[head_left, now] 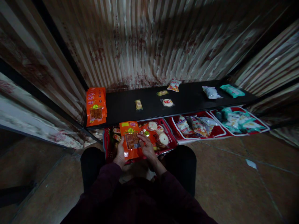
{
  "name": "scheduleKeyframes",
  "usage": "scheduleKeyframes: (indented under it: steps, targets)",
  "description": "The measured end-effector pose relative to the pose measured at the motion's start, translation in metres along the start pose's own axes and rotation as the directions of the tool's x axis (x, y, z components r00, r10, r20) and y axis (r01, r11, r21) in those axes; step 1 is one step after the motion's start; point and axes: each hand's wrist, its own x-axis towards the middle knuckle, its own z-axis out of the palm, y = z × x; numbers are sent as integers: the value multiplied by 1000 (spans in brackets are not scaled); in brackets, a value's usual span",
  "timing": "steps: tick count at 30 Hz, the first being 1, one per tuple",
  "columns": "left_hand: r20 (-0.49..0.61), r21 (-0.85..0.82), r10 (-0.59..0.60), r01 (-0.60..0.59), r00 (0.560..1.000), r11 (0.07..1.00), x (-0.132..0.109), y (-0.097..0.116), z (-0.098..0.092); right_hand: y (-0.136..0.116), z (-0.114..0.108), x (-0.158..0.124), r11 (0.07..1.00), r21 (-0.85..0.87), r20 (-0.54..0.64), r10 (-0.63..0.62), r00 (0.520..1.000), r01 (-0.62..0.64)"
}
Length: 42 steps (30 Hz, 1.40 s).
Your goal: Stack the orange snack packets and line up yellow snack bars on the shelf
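While my left hand (pixel 120 152) grasps the orange snack packet (pixel 130 141) by its lower left side, with the thumb lying on the front, my right hand (pixel 147 147) has its fingers laid over the right part of the same front; whether these also close behind it, I cannot tell from my distant place. I see the packet over the near red basket (pixel 106 143), between the two knees. Inside this basket lie another orange packet (pixel 151 136) and round white wrapped cakes (pixel 163 139). Behind it, on the black shelf (pixel 123 113), overlapping orange packets (pixel 96 107) lie at the left end; farther right I find two small yellow wrapped snacks (pixel 138 105), one round white wrapped cake (pixel 167 102), an orange-and-white bag (pixel 174 85), a whitish bag (pixel 211 92) and a turquoise bag (pixel 232 91). Two white-rimmed red baskets (pixel 218 131) with more bags stand to the right, before a striped curtain (pixel 140 46).
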Motion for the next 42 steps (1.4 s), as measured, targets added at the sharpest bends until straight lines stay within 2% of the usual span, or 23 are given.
scheduleKeyframes:
  steps: [5,11,15,19,22,24,28,32,35,37,42]
  targets:
    - [6,-92,-32,32,999,995,-1,5,-1,-5,-2,0,990,-123,5,-66,998,66]
    - [16,-86,-42,43,999,995,0,8,-4,-9,-1,0,998,-58,-27,-17,999,15]
    - [-6,-48,-80,79,997,996,1,6,-5,-12,-3,0,987,77,-82,149,985,-143]
    - [-58,-7,-169,169,984,986,4,8,-7,-17,-7,3,892,337,-83,347,934,-301]
    - [-86,18,-188,190,978,982,4,9,-7,-19,-11,5,816,468,-53,408,911,-339]
    - [-90,23,-195,198,977,980,3,8,-6,-17,-12,5,807,476,-40,417,908,-350]
    - [-69,34,-179,181,981,983,2,5,-3,-10,-11,4,894,330,-116,357,927,-303]
    - [-15,27,-155,156,988,987,2,2,0,-6,-12,4,985,-21,-161,166,973,-171]
    - [-7,17,-153,153,988,988,4,2,4,-8,-13,4,940,-339,-153,-27,988,-27]
    - [-12,12,-148,148,989,989,4,2,8,-12,-13,3,880,-474,-139,-104,985,26]
    - [-7,20,-95,96,995,995,1,3,21,-27,-5,-6,803,-580,-49,-201,978,136]
